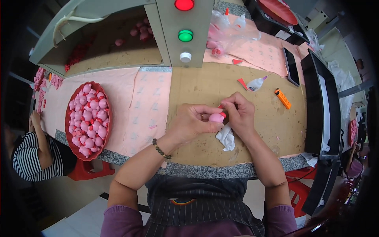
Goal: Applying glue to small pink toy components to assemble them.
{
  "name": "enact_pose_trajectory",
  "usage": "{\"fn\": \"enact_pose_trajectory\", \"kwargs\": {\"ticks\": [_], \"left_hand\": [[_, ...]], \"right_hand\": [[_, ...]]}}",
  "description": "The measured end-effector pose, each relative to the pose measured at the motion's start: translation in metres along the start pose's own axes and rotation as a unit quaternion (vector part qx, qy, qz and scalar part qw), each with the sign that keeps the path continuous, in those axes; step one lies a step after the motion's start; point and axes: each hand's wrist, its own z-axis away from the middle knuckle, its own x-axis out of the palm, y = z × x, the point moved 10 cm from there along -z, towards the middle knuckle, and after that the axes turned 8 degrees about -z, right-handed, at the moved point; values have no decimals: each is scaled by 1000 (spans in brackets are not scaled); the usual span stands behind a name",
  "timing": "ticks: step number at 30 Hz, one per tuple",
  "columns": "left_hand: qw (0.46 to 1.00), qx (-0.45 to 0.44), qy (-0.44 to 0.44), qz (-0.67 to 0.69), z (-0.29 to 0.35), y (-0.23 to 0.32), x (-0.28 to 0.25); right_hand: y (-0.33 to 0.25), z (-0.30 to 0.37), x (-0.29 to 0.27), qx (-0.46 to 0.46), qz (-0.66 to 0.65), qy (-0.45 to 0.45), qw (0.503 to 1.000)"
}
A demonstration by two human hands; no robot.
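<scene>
Over the brown work board (197,154), my left hand (191,120) pinches a small round pink figure (216,117) with red parts between thumb and fingers. Close against it, the fingers of my right hand (240,112) are pinched together at a small red piece (221,106) by the figure's upper side. The fingers partly cover both. A crumpled white tissue (226,138) lies just below my hands. Up and to the right are a small white squeeze bottle (256,84) with a purple tip and a red pointed cap (242,83).
Left stands a red scalloped tray (67,132) heaped with pink figures (87,118). Behind is a grey machine (164,35) with red and green lights. An orange tool (282,98), a phone (291,66) and a black bin (312,106) are at right. Another person (37,154) sits far left.
</scene>
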Motion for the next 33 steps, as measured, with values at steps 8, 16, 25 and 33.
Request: {"fn": "enact_pose_trajectory", "kwargs": {"ticks": [8,16,25,33], "left_hand": [[993,89,1,83,-4,12,-7],[987,82,-35,134,-4,13,-5],[996,7,-58,73,-3,-1,2],[999,11,-34,15,-1,-1,1]], "right_hand": [[-7,6,6,-22,-98,-31,994],[-45,7,2,-110,21,-36,993],[-32,8,17,-60,-154,-74,983],[-26,9,18,-11,-196,-89,976]]}}
